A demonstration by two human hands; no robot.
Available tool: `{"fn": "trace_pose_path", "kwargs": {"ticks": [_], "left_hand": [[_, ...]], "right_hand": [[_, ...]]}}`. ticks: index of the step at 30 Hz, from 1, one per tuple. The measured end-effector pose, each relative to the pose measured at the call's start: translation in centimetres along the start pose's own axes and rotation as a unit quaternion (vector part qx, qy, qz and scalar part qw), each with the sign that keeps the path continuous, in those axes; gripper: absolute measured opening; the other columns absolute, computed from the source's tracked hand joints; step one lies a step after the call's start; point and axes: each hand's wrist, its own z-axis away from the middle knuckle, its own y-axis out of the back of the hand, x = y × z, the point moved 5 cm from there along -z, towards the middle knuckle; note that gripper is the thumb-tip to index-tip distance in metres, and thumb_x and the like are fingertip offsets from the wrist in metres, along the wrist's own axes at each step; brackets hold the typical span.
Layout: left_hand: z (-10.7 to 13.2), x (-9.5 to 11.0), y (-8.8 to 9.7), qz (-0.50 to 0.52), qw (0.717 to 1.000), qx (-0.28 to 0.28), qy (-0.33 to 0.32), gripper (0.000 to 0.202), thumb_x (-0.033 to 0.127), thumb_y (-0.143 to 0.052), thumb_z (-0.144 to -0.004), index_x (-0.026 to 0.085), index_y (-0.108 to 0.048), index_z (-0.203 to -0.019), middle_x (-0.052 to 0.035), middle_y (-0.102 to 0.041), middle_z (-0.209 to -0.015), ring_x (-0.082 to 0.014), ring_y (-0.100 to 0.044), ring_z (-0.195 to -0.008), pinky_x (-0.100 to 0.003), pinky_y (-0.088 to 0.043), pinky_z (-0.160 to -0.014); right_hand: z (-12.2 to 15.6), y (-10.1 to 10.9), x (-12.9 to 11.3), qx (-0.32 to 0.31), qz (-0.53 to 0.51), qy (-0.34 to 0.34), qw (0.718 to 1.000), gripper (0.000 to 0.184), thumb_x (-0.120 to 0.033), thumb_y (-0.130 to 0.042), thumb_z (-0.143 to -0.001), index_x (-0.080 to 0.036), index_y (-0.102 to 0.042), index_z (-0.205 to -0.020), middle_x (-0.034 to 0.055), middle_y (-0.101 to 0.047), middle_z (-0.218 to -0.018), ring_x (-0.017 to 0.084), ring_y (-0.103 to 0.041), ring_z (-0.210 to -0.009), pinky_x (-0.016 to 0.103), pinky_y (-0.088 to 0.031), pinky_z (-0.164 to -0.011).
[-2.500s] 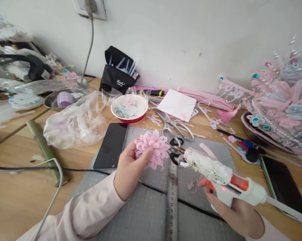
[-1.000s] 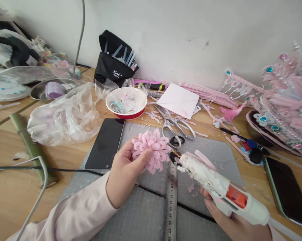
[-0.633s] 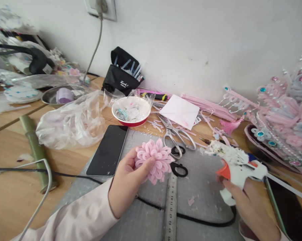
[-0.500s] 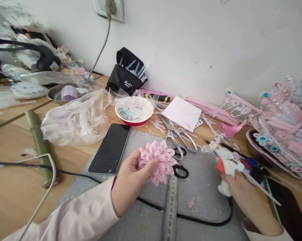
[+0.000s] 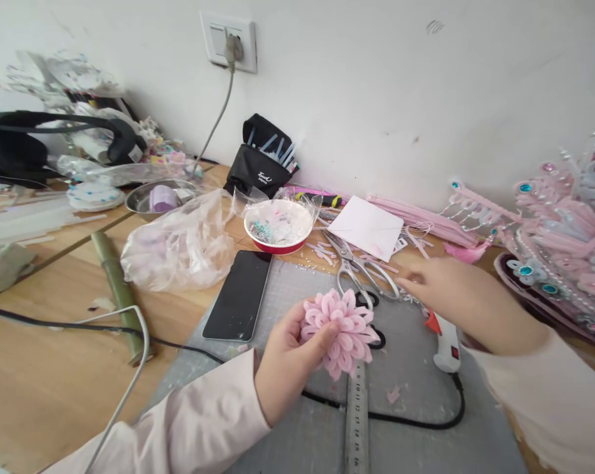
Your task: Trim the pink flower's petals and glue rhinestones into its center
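Observation:
My left hand pinches a pink flower of looped fuzzy pipe cleaner between thumb and fingers, its petals facing up. My right hand reaches over the back right of the grey cutting mat, fingers apart and slightly blurred, with nothing visible in them. Just below it lies a white glue gun with an orange trigger, partly hidden by the hand. Left of my right fingertips are large metal scissors. Behind the flower, black-handled scissors are mostly covered, and a steel ruler runs toward me.
A smartphone, a red-rimmed bowl of beads and a plastic bag lie left of centre. White card and pink pipe cleaners sit along the wall. A jewelled pink crown piece stands right. The gun's black cord crosses the mat.
My right hand has let go of the glue gun, which now rests on the mat, and has moved up and left. My left hand still holds the flower. The view has shifted.

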Motion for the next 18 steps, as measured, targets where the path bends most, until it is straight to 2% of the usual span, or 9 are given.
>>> {"fn": "trace_pose_path", "kwargs": {"ticks": [1, 3, 6, 10, 14, 18], "left_hand": [[0.1, 0.0, 0.0, -0.003, 1.0, -0.003, -0.001, 0.032, 0.036, -0.067, -0.069, 0.015, -0.059, -0.091, -0.0067, -0.068, -0.09, -0.0169, -0.062, -0.077, -0.026, -0.049, -0.067], [0.3, 0.0, -0.1, -0.01, 1.0, -0.015, 0.0, 0.031, 0.036, -0.066, -0.07, 0.015, -0.059, -0.092, -0.0071, -0.067, -0.09, -0.0175, -0.062, -0.078, -0.027, -0.049, -0.068], [0.5, -0.1, -0.1, -0.018, 0.999, -0.026, 0.002, 0.033, 0.036, -0.064, -0.071, 0.015, -0.059, -0.095, -0.008, -0.067, -0.092, -0.0185, -0.062, -0.08, -0.028, -0.05, -0.07], [0.4, 0.1, -0.3, -0.01, 0.999, -0.03, 0.0, 0.033, 0.036, -0.065, -0.071, 0.016, -0.059, -0.096, -0.0075, -0.067, -0.093, -0.0184, -0.062, -0.082, -0.027, -0.049, -0.072], [0.3, 0.2, -0.4, 0.0, 0.999, -0.03, 0.011, 0.034, 0.036, -0.066, -0.069, 0.016, -0.06, -0.095, -0.0068, -0.067, -0.092, -0.0183, -0.062, -0.08, -0.027, -0.049, -0.07], [0.3, 0.2, -0.4, -0.004, 0.999, -0.031, 0.012, 0.035, 0.035, -0.065, -0.07, 0.015, -0.059, -0.097, -0.007, -0.066, -0.093, -0.0175, -0.061, -0.081, -0.026, -0.048, -0.071]], "right_hand": [[-1.6, -0.1, -2.4, -0.027, 0.012, 0.076, 0.997, 0.029, -0.036, -0.046, -0.082, -0.021, -0.066, -0.067, 0.005, -0.066, -0.071, 0.019, -0.059, -0.069, 0.027, -0.036, -0.06], [-4.5, -0.8, -6.5, -0.057, 0.009, 0.178, 0.982, 0.024, -0.029, -0.047, -0.083, -0.021, -0.068, -0.078, 0.0039, -0.067, -0.086, 0.017, -0.059, -0.08, 0.025, -0.036, -0.064], [-7.3, -3.1, -9.8, -0.09, 0.05, 0.235, 0.967, 0.019, -0.025, -0.05, -0.081, -0.02, -0.069, -0.083, 0.0042, -0.065, -0.092, 0.017, -0.059, -0.084, 0.024, -0.035, -0.062], [-8.5, -5.0, -10.5, -0.105, 0.05, 0.253, 0.961, 0.018, -0.024, -0.052, -0.08, -0.021, -0.07, -0.083, 0.0028, -0.066, -0.095, 0.016, -0.059, -0.085, 0.024, -0.035, -0.062], [-8.8, -5.3, -10.1, -0.128, 0.04, 0.246, 0.96, 0.016, -0.02, -0.058, -0.075, -0.024, -0.072, -0.081, 0.0003, -0.069, -0.09, 0.016, -0.06, -0.082, 0.023, -0.036, -0.062], [-9.1, -5.4, -10.2, -0.122, 0.042, 0.258, 0.958, 0.014, -0.024, -0.057, -0.076, -0.023, -0.071, -0.081, 0.0007, -0.069, -0.089, 0.015, -0.061, -0.08, 0.022, -0.036, -0.062]]}}
